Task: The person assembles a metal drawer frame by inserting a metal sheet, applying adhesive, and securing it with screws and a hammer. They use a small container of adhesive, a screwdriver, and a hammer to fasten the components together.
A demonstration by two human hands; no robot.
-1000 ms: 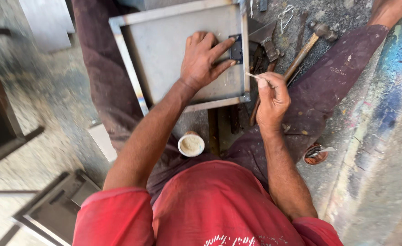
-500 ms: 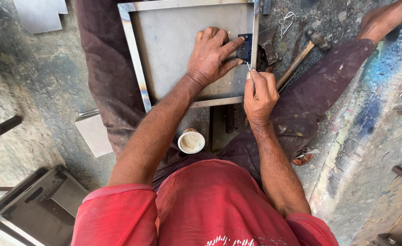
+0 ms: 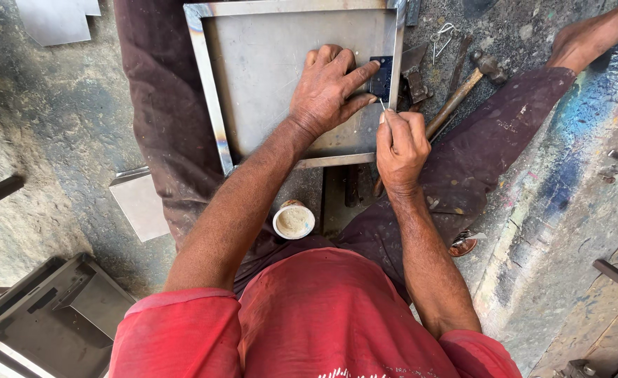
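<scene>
Sheet metal fills the middle of the view: a flat grey panel (image 3: 267, 70) with a raised, shiny welded frame along its edges lies across the person's lap, on dark brown, stained trousers. The left hand (image 3: 326, 91) lies palm down on the panel with fingers spread, and its thumb and forefinger press on a small dark square plate (image 3: 382, 75) that sits against the panel's right frame edge. The right hand (image 3: 400, 143) is curled into a loose fist just below that plate, pinching a thin, pale stick (image 3: 382, 106) between thumb and fingers; the stick's tip points up toward the plate's lower corner. What the stick is made of I cannot tell.

Beside the panel on the right, a hammer (image 3: 463, 91) with a wooden handle and a dull steel head lies slanted on the gritty floor, near a rusty metal bracket (image 3: 415, 73) and a bent wire clip (image 3: 443, 35). Between the knees stands a small round cup (image 3: 294, 221) holding a pale, chalky paste. A flat grey square sheet (image 3: 141, 204) lies on the rough concrete at the left, and a dark folded metal box (image 3: 57, 315) sits in the lower left corner. The person wears a red shirt.
</scene>
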